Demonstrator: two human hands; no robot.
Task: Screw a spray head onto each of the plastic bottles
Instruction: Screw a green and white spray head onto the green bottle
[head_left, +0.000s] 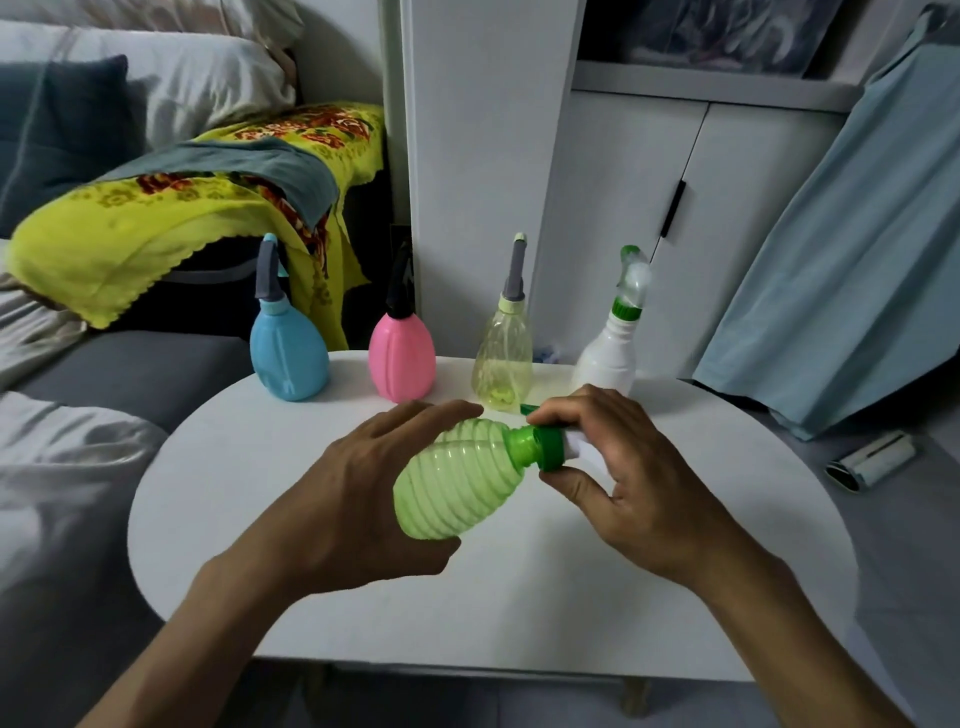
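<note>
At the far edge of the white counter I am seeing four bottles standing in a row with their heads on: a blue bottle, a pink bottle, a clear yellowish bottle and a white bottle. In front of them, my left hand is cradling the green ribbed bottle, tilted over the counter. My right hand is pinching the green spray head collar at its neck.
</note>
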